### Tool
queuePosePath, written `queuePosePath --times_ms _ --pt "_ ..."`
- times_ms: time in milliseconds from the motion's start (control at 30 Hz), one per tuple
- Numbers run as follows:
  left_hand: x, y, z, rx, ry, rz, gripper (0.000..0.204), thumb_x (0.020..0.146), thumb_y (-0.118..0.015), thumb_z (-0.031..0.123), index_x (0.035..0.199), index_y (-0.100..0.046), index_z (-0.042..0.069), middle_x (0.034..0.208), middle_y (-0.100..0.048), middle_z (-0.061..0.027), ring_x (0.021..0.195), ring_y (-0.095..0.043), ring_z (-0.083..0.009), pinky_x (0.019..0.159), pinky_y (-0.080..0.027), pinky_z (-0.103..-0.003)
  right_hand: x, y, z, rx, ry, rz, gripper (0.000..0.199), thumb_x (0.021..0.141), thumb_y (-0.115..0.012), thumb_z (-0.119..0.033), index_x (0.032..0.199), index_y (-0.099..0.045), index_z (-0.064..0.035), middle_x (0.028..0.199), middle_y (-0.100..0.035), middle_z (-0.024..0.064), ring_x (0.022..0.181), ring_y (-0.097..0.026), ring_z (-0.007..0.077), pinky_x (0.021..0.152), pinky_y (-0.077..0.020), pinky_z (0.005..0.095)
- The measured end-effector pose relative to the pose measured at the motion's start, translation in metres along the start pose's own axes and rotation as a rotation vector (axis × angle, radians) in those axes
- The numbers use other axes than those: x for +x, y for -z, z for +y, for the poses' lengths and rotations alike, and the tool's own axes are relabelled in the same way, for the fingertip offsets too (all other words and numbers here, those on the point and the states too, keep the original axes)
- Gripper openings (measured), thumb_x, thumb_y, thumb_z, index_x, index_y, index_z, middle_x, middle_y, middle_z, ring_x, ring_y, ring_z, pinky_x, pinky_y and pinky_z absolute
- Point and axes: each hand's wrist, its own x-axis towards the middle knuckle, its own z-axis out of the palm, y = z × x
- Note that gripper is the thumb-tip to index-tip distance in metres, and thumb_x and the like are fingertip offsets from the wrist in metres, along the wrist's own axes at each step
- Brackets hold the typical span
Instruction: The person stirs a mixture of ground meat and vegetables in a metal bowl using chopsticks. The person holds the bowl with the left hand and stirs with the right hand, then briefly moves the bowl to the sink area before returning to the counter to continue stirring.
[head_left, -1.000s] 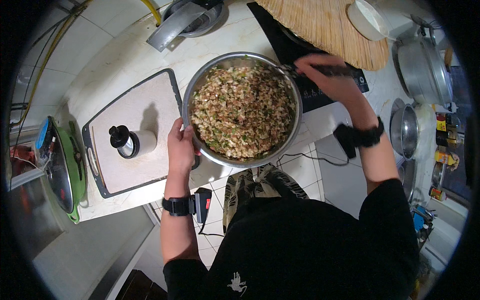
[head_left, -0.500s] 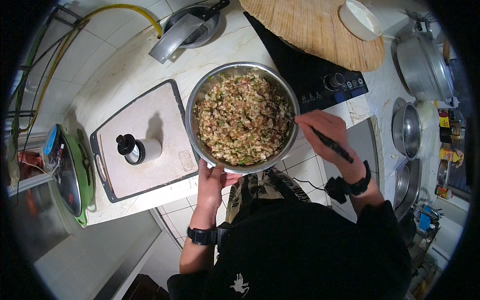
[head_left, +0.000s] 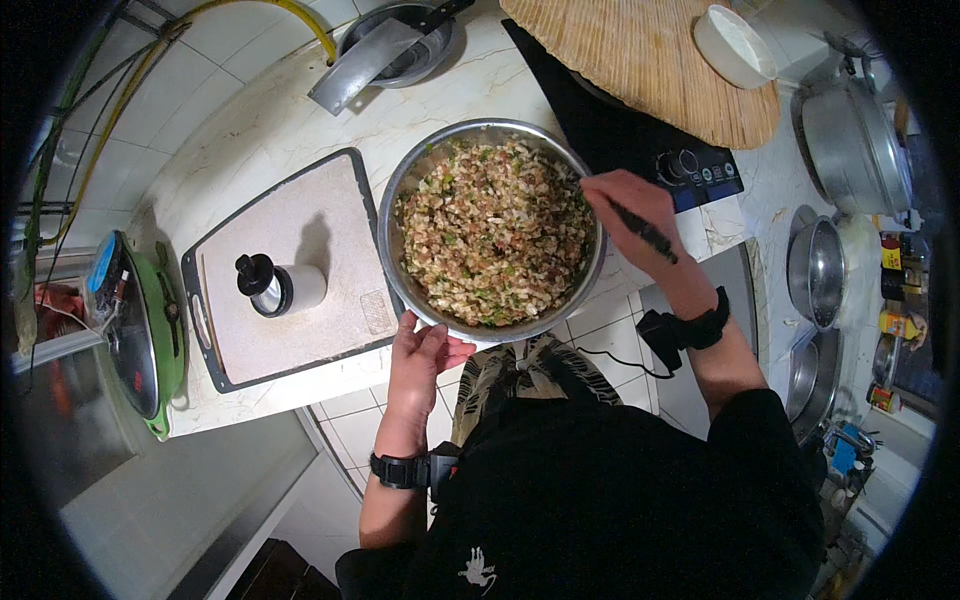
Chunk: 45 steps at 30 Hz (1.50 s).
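A wide stainless steel mixing bowl (head_left: 393,262) sits at the counter's near edge, full of chopped filling (head_left: 495,235) with pale, brownish and green bits. My left hand (head_left: 425,350) grips the bowl's near left rim, thumb at the rim and fingers underneath. Over the right rim, my right hand (head_left: 630,215) is closed around a utensil with a black handle (head_left: 645,232). Its working end is hidden by the hand and the filling, so its kind does not show. Left of the bowl, a white-and-black bottle-shaped container (head_left: 282,287) stands on a cutting board (head_left: 340,215).
A cleaver (head_left: 365,68) lies across a metal bowl (head_left: 435,55) at the back. Behind to the right are a black induction cooktop (head_left: 585,130), a round slatted lid (head_left: 640,60) and a white bowl (head_left: 735,45). A green lidded pan (head_left: 165,340) stands far left; a metal pot (head_left: 850,140) far right.
My right hand has moved up and slightly left along the bowl's right rim with the utensil. The filling's surface has shifted, and my left hand keeps its hold.
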Motion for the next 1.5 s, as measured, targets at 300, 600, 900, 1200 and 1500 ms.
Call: queuePosePath --times_ms 300,600,900,1200,1500 --pt "0.002 -0.008 0.01 0.085 -0.097 0.056 0.06 0.089 -0.041 -0.005 0.142 -0.016 0.006 0.1 -0.059 -0.0174 0.075 -0.066 -0.0223 0.066 -0.056 -0.028 0.013 -0.029 0.001 0.171 -0.109 0.08 0.013 0.083 -0.062 -0.001 0.096 -0.066 -0.0028 0.082 -0.065 0.0117 0.074 -0.065 0.0225 0.063 -0.0502 0.0287" --pt "0.0 -0.015 0.01 0.092 -0.166 0.042 0.073 0.088 -0.037 -0.008 0.146 -0.003 0.018 0.11 -0.058 -0.021 0.078 -0.066 -0.0228 0.065 -0.057 -0.029 -0.005 -0.027 -0.023 0.128 0.081 -0.215 0.007 0.082 -0.06 -0.007 0.086 -0.063 -0.0026 0.072 -0.061 0.009 0.071 -0.062 0.023 0.068 -0.0489 0.0335" --pt "0.002 -0.012 0.011 0.067 -0.141 0.004 0.074 0.087 -0.037 -0.01 0.146 -0.005 0.02 0.113 -0.056 -0.0213 0.077 -0.067 -0.0247 0.064 -0.058 -0.029 -0.013 -0.044 -0.026 0.218 0.374 -0.254 0.011 0.081 -0.057 -0.002 0.09 -0.063 -0.0043 0.08 -0.063 0.0121 0.074 -0.061 0.0257 0.068 -0.0496 0.0358" --pt "0.001 -0.011 0.015 0.019 -0.109 -0.029 0.079 0.087 -0.037 -0.011 0.146 0.006 0.019 0.111 -0.055 -0.0235 0.075 -0.067 -0.0257 0.062 -0.057 -0.028 -0.003 -0.051 -0.028 0.113 0.252 -0.364 0.017 0.077 -0.062 -0.001 0.094 -0.063 -0.0005 0.073 -0.061 0.01 0.068 -0.061 0.0259 0.062 -0.0494 0.0357" --pt "0.001 -0.012 0.019 0.043 -0.115 -0.03 0.077 0.087 -0.036 -0.012 0.146 0.003 0.019 0.112 -0.055 -0.0231 0.076 -0.067 -0.0249 0.063 -0.058 -0.028 -0.001 -0.052 -0.028 0.113 0.271 -0.303 0.018 0.078 -0.062 -0.002 0.096 -0.062 -0.0019 0.082 -0.062 0.0122 0.073 -0.062 0.0229 0.065 -0.0504 0.0333"
